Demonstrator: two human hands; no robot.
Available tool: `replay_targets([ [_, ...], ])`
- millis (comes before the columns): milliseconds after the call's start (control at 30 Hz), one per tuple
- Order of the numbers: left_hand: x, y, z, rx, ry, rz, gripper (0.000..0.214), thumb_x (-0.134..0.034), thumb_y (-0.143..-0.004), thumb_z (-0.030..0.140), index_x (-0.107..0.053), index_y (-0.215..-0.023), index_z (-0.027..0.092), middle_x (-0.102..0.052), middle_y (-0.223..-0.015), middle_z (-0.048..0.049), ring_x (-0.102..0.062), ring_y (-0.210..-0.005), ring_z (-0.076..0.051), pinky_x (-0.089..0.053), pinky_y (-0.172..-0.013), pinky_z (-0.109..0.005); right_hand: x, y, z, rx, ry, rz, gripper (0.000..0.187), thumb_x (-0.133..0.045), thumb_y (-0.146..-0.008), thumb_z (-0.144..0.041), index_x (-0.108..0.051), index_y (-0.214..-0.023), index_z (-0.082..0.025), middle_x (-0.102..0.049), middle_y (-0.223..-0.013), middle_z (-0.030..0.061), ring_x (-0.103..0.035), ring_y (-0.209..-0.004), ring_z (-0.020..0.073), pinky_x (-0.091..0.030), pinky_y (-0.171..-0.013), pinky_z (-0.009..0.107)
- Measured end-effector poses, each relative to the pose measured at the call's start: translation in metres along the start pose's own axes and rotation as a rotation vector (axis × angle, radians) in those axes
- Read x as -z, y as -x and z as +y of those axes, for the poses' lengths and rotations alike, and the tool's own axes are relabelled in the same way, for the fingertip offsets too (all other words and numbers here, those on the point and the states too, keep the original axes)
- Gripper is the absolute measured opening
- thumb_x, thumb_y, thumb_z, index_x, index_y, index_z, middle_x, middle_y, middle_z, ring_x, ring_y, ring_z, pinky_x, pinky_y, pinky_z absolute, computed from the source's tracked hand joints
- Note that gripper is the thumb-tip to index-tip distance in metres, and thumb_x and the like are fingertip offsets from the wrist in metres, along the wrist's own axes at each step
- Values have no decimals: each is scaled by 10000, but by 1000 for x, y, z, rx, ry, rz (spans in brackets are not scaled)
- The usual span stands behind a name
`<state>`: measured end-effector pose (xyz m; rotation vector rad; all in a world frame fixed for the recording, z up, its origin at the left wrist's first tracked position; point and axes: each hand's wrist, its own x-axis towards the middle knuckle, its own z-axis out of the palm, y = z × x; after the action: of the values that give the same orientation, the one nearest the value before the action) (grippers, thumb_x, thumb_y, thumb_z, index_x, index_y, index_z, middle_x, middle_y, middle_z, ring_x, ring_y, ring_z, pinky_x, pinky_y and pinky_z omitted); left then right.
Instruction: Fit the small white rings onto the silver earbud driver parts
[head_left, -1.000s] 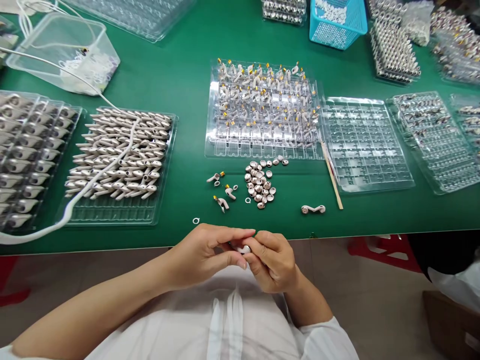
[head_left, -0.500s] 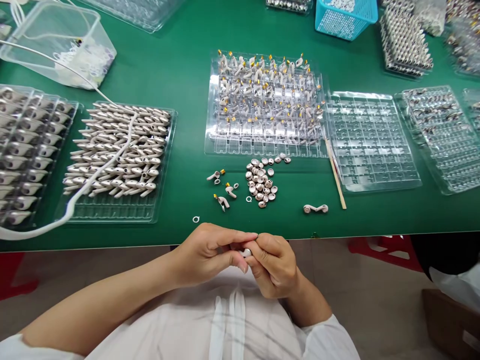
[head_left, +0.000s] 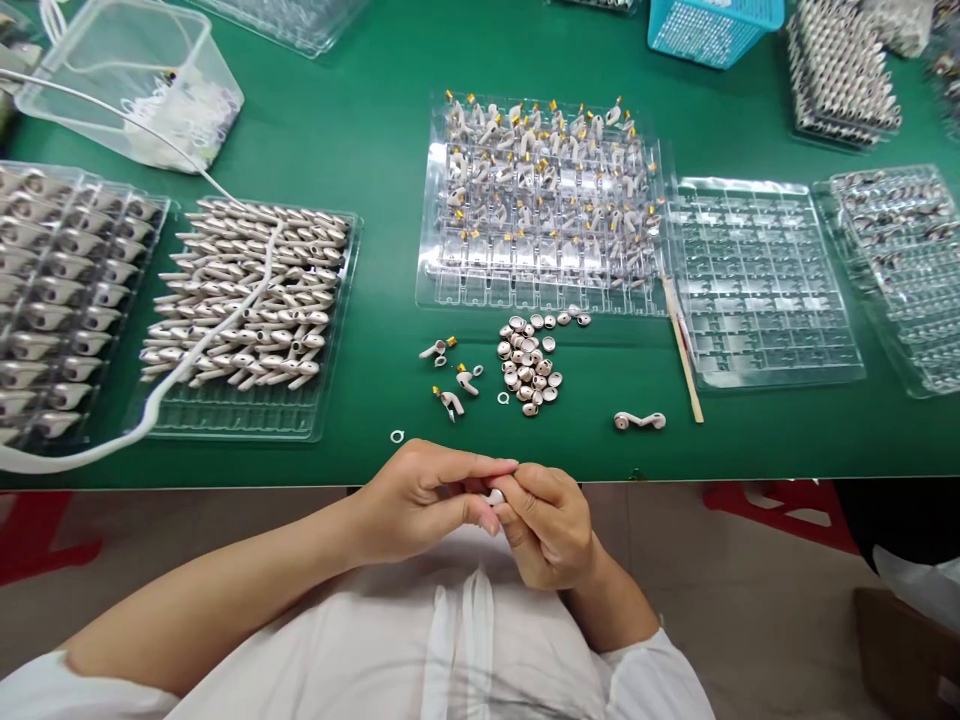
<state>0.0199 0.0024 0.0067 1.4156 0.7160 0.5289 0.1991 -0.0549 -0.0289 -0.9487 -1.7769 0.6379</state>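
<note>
Just off the table's near edge, my left hand (head_left: 427,505) and my right hand (head_left: 547,522) meet fingertip to fingertip. Between them is a small white earbud part (head_left: 493,497), pinched by both hands and mostly covered by fingers. On the table beyond lies a pile of small round earbud caps (head_left: 527,362). To its left are a few curved earbud stems (head_left: 466,381) with gold-coloured tabs. Small white rings (head_left: 397,437) lie around them. An earbud pair (head_left: 640,421) rests to the right.
A clear tray (head_left: 427,285) holds rows of tabbed stems. A wooden stick (head_left: 684,355) lies beside an unfilled tray (head_left: 772,375). Leftward, a white cable (head_left: 161,390) crosses a tray of stacked shells (head_left: 247,425). Behind stand a clear bin (head_left: 90,110) and a blue basket (head_left: 712,40).
The view has shifted slightly, so the table things appear a little further right. Both hands keep nearly the same pinch on the earbud part.
</note>
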Motion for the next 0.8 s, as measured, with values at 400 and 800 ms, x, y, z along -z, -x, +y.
replay_targets([
  [400,10,4,5,-206,-495,299,142,-693,-837,254,-677,-938,155,-738,-826,-61,-672,-749,-158,-551,-733,-266,2,-13,-2,-219,91,-25,321,-540,-899,-93,-610,-1207,-146,-606,-837,59,-579,-660,141,-479,-554,266],
  [800,61,62,0,-152,-633,672,62,-631,-846,212,-686,-844,181,-725,-832,-69,-667,-801,-177,-544,-762,-279,-3,-22,-2,-197,56,-117,439,-512,-921,-180,-513,-1360,-200,-552,-790,50,-587,-590,178,-517,-464,303],
])
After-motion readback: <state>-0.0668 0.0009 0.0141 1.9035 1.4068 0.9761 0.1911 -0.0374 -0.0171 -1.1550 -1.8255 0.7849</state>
